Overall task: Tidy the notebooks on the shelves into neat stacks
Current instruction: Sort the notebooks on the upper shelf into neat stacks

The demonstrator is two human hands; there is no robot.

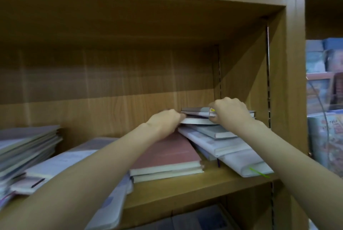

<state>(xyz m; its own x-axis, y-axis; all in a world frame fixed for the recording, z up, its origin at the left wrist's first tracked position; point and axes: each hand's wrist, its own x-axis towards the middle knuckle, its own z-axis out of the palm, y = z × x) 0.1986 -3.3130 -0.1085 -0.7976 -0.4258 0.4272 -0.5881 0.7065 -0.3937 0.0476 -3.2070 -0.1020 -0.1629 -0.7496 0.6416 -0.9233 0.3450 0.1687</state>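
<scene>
On the wooden shelf (pixel 185 189), at its right end against the side panel (pixel 245 74), we have both hands on a small pile of notebooks (pixel 196 113) stacked flat near the back corner. Our left hand (pixel 167 122) curls its fingers around the pile's left edge, gripping the lower books there. Our right hand (pixel 230 111) curls over the top of the pile and pinches its front edge, where a bit of yellow shows at the fingertips. Beneath that pile lie more notebooks, fanned out of line: a grey one (pixel 213 131) tilted toward us, and under it two white ones (pixel 222 146) that slant down to the shelf's front edge, the lowest with a green ribbon (pixel 259 173) trailing from it. Just left of these, touching them, a pink notebook (pixel 170 153) sits on another pale book, both lying flat and skewed, partly hidden by our left forearm. Further left, white notebooks (pixel 61 163) spread loosely across the shelf, one hanging over the front edge, and at the far left a slanting heap of thin notebooks (pixel 27 140) leans in a rough stack. Past the shelf's right upright (pixel 295 81) we see colourful printed covers (pixel 326 137), blurred
</scene>
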